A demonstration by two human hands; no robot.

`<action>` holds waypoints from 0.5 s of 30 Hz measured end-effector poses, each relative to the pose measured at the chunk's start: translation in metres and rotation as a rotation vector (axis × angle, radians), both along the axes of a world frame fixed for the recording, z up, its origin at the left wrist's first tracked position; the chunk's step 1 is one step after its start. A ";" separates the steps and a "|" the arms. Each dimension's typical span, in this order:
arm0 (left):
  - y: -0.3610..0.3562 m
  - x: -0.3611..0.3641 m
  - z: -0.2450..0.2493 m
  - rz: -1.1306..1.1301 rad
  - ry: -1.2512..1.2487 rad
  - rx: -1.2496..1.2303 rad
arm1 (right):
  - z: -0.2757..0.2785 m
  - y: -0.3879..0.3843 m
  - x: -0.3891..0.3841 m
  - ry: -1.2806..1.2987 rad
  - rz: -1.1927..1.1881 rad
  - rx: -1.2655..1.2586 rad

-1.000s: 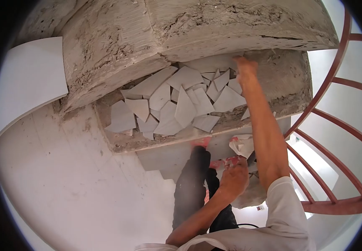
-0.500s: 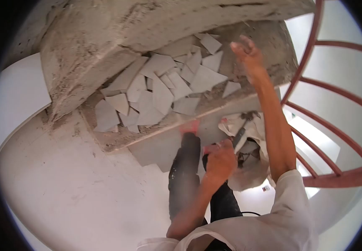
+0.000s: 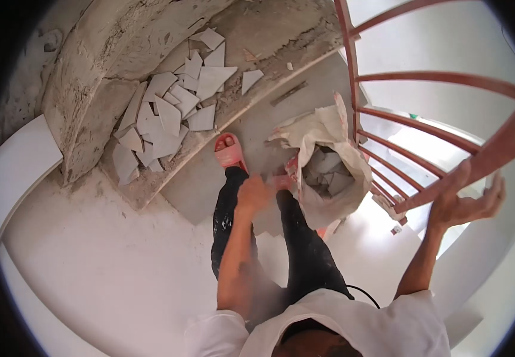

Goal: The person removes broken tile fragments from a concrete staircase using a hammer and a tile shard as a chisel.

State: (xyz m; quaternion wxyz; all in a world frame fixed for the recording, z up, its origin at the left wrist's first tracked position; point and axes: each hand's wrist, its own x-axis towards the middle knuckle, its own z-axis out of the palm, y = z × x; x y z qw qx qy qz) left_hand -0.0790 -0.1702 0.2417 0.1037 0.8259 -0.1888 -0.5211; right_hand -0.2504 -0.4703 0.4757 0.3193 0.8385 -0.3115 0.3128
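Hanging blurred over the dark trousers (image 3: 305, 250), the left hand (image 3: 254, 193) has fingers whose state I cannot tell, while the right hand (image 3: 463, 202) is at the red railing (image 3: 507, 140), fingers apart, the open sack (image 3: 329, 208) between them and broken tiles (image 3: 168, 116) lying on the step (image 3: 275, 30).

Tile bits (image 3: 161, 118) on a step (image 3: 263, 27), upper left.
A bag (image 3: 360, 178) is right of the middle, maybe with pieces (image 3: 329, 177) inside; a railing (image 3: 442, 77) sits upper right.

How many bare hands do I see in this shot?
2: the left hand, blurred, near the dark trousers, and the right hand by the red railing. No others seem hidden.
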 end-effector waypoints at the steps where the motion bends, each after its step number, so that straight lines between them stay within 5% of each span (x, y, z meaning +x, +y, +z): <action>1: 0.012 -0.006 -0.010 0.013 0.003 0.025 | 0.007 -0.011 -0.016 -0.018 -0.037 -0.006; 2: 0.025 -0.013 -0.025 0.023 -0.017 0.018 | 0.008 -0.021 -0.030 -0.046 -0.072 -0.009; 5: 0.052 -0.013 -0.051 -0.052 -0.076 0.096 | -0.020 -0.046 -0.067 -0.251 -0.234 0.534; 9: 0.065 -0.030 -0.075 -0.049 -0.167 0.216 | -0.071 -0.064 -0.092 -0.276 -0.284 0.266; 12: 0.079 -0.030 -0.098 -0.106 -0.252 0.209 | -0.059 -0.066 -0.101 -0.314 -0.278 0.523; 15: 0.080 -0.038 -0.119 -0.174 -0.312 0.075 | -0.082 -0.083 -0.145 -0.180 -0.263 0.378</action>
